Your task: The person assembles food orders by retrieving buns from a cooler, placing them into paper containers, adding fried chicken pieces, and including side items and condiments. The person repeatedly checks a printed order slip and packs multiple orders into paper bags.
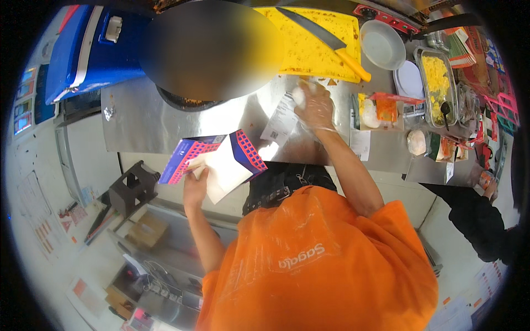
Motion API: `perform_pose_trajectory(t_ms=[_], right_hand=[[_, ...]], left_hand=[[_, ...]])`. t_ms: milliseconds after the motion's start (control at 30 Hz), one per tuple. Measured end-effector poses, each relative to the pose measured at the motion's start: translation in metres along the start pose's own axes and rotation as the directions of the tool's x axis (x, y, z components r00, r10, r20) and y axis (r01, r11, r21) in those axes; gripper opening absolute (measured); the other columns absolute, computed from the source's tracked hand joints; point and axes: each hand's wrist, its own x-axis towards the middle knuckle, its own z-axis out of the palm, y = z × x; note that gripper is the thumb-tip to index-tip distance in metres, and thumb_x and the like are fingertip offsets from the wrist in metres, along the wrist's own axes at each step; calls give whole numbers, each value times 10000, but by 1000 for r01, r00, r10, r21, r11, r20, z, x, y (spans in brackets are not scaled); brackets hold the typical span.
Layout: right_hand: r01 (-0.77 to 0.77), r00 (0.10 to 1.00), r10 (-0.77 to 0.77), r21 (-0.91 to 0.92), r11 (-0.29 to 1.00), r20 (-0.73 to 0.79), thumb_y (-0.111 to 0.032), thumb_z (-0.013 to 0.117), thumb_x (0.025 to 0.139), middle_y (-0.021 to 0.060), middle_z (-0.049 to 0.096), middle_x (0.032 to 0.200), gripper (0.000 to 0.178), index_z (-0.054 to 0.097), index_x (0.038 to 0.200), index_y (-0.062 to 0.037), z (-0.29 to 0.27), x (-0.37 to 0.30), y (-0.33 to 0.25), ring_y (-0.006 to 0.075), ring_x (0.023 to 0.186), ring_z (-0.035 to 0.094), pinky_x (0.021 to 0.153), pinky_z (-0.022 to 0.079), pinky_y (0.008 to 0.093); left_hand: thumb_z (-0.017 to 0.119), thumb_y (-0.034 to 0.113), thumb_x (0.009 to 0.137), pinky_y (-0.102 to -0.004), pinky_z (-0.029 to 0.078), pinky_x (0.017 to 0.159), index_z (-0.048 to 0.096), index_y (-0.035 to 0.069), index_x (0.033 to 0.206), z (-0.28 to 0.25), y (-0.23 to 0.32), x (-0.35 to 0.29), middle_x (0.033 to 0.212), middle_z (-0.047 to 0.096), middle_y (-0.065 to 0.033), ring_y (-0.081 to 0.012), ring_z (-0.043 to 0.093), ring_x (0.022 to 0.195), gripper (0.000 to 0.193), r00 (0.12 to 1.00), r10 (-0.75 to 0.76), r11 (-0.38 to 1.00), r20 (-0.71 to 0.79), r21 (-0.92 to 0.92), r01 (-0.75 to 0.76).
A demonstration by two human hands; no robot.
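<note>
The left hand (194, 187) grips an open, empty paper pouch (221, 163) at the steel surface's (143, 124) near edge. The gloved right hand (316, 106) closes over a whitish food piece (301, 94) beside the receipt (279, 122); packing is barely begun.

The light is bright and even. The shiny metal desk (143, 121) has white glare. Edges bend round and go black. A big blurry patch sits up top.
</note>
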Motion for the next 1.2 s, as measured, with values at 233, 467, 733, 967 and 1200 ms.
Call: perform_pose_trajectory(t_ms=[233, 467, 733, 967, 1200], right_hand=[[-423, 880, 146, 885, -193, 452, -364, 749, 751, 117, 589, 1214, 710, 490, 1363, -117, -59, -55, 65, 287, 1077, 613, 770, 574, 405], [229, 908, -291, 224, 947, 301, -303, 774, 687, 181, 652, 1054, 555, 609, 1176, -99, -172, -91, -21, 377, 855, 660, 799, 547, 469], [82, 803, -31, -60, 995, 595, -290, 733, 752, 244, 654, 1139, 642, 554, 1334, -86, -101, -94, -19, 416, 1092, 616, 938, 490, 498], [111, 976, -76, -169, 979, 204, -491, 668, 871, 142, 434, 1529, 654, 505, 1453, -238, 11, -106, -12, 394, 1388, 403, 1107, 345, 558], [-17, 934, 59, -120, 993, 352, -463, 746, 831, 260, 364, 1542, 648, 562, 1401, -216, -9, -77, -50, 475, 1404, 367, 1147, 357, 516]], left_hand=[[704, 188, 885, -445, 465, 980, 594, -30, 1260, 5, 80, 18, 1187, 672, -243, -393, 630, 1150, 448, 970, 234, 972, -66, 28, -233], [524, 106, 921, -484, 589, 698, 668, 8, 918, 105, 201, 22, 845, 705, -222, -397, 719, 818, 174, 756, 529, 658, 386, 375, -653], [625, 206, 921, -512, 551, 837, 706, -12, 1021, 176, 199, 23, 941, 694, -273, -429, 680, 925, 253, 503, 556, 696, 662, -40, -717], [764, 29, 791, -504, 484, 1000, 442, 78, 1459, 161, 172, 74, 1180, 668, -256, -405, 553, 1241, 743, 773, 605, 785, 193, 19, -619], [709, -52, 832, -353, 467, 1043, 336, 88, 1555, 85, 170, 109, 1370, 584, -197, -258, 588, 1260, 826, 707, 555, 797, 438, -522, -303]])
